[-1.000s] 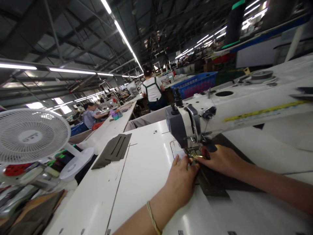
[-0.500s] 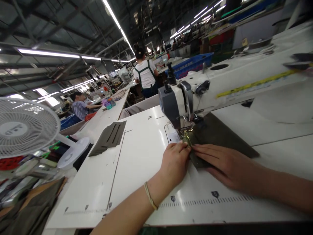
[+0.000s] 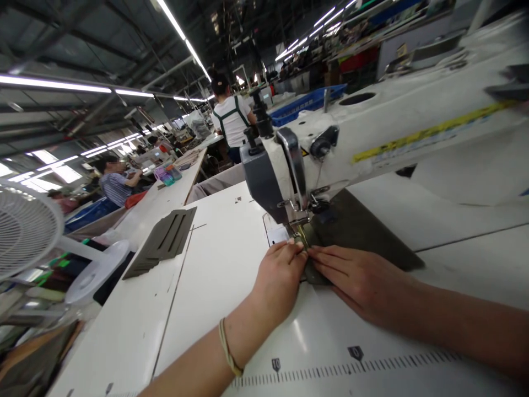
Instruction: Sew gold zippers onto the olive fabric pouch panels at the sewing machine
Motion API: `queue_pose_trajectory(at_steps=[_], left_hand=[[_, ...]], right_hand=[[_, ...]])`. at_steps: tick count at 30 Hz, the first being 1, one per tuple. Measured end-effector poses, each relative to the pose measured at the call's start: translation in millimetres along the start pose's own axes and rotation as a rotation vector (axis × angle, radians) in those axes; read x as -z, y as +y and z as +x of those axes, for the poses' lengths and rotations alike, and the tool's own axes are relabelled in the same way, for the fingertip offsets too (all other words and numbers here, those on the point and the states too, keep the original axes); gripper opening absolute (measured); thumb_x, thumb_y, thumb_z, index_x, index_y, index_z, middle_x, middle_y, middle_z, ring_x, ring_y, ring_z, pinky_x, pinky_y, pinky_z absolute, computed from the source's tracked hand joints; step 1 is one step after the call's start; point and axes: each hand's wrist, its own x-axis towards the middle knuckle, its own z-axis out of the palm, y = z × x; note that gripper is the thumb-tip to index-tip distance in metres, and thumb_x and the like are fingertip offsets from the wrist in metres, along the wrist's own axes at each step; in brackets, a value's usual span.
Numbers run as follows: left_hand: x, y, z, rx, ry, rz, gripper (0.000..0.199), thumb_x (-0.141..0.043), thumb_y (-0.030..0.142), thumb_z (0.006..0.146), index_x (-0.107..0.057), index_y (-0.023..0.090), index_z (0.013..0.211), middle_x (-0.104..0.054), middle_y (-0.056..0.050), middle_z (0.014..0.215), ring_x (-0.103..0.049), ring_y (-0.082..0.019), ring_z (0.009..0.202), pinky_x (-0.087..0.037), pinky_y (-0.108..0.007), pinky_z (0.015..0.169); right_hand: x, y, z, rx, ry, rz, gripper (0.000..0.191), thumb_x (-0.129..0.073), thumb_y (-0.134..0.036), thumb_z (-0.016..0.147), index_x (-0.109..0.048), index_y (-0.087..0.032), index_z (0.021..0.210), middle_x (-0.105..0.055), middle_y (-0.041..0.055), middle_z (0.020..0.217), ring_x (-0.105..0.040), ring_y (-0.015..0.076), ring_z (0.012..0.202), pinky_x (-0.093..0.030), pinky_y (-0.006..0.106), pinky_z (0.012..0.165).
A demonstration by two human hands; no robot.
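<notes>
A dark olive fabric piece point(image 3: 367, 234) lies under the head of a white sewing machine point(image 3: 270, 171). Along its left edge, just in front of the presser foot, runs what looks like a gold-toothed zipper point(image 3: 305, 237). My left hand point(image 3: 281, 275) is closed at this edge, its fingertips pinching the zipper and fabric close to the needle area. Flat on the fabric, with fingers stretched out and side by side, rests my right hand point(image 3: 363, 275). The fingertips of both hands nearly meet. A bit of fabric shows below them; the needle tip is too small to make out.
Left on the white table point(image 3: 223, 248) is a stack of slotted olive pieces point(image 3: 163, 242). A white fan point(image 3: 28, 226) stands beyond the table's left edge. A yellow measuring tape point(image 3: 430, 135) runs along the machine arm. Behind are a blue crate point(image 3: 308, 105) and co-workers point(image 3: 233, 118).
My view has shifted a little, so the machine and table sit further left. Both hands stay on the fabric by the presser foot, in much the same pose.
</notes>
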Motion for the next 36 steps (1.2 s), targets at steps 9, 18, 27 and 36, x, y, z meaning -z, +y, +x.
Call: queue_pose_trajectory(at_steps=[9, 18, 27, 36], left_hand=[[-9.0, -13.9, 9.1, 0.103, -0.040, -0.004, 0.019, -0.045, 0.008, 0.087, -0.062, 0.014, 0.094, -0.060, -0.010, 0.091, -0.058, -0.022, 0.084, -0.055, -0.037, 0.077], [14.8, -2.4, -9.5, 0.194, -0.039, -0.186, 0.024, -0.064, 0.023, 0.082, -0.063, 0.017, 0.106, -0.062, -0.010, 0.115, -0.056, -0.025, 0.112, -0.038, -0.047, 0.106], [3.6, -4.1, -5.3, 0.102, -0.017, -0.047, 0.011, -0.054, 0.015, 0.088, -0.063, 0.017, 0.093, -0.068, -0.009, 0.107, -0.061, -0.021, 0.107, -0.021, -0.053, 0.114], [-6.5, -16.9, 3.8, 0.090, 0.026, -0.058, 0.011, -0.052, 0.014, 0.088, -0.062, 0.016, 0.089, -0.068, -0.009, 0.103, -0.062, -0.020, 0.105, -0.031, -0.045, 0.111]], right_hand=[[-8.3, 13.0, 14.0, -0.001, -0.003, -0.001, 0.038, -0.034, -0.003, 0.082, -0.069, -0.004, 0.096, -0.069, 0.0147, 0.099, -0.065, 0.0204, 0.091, -0.054, 0.031, 0.086], [-12.3, 15.1, -4.2, -0.071, 0.027, -0.011, 0.033, -0.040, -0.020, 0.092, -0.064, -0.004, 0.109, -0.065, 0.0146, 0.111, -0.064, 0.0209, 0.099, -0.056, 0.032, 0.083], [-22.2, 17.0, -5.1, -0.079, 0.029, -0.029, 0.033, -0.039, -0.012, 0.088, -0.066, -0.006, 0.106, -0.066, 0.0149, 0.109, -0.066, 0.0217, 0.095, -0.057, 0.033, 0.081], [-28.1, 27.2, 2.6, -0.146, 0.017, 0.025, 0.031, -0.040, -0.012, 0.088, -0.064, -0.007, 0.106, -0.067, 0.0163, 0.106, -0.066, 0.0234, 0.091, -0.057, 0.035, 0.079]])
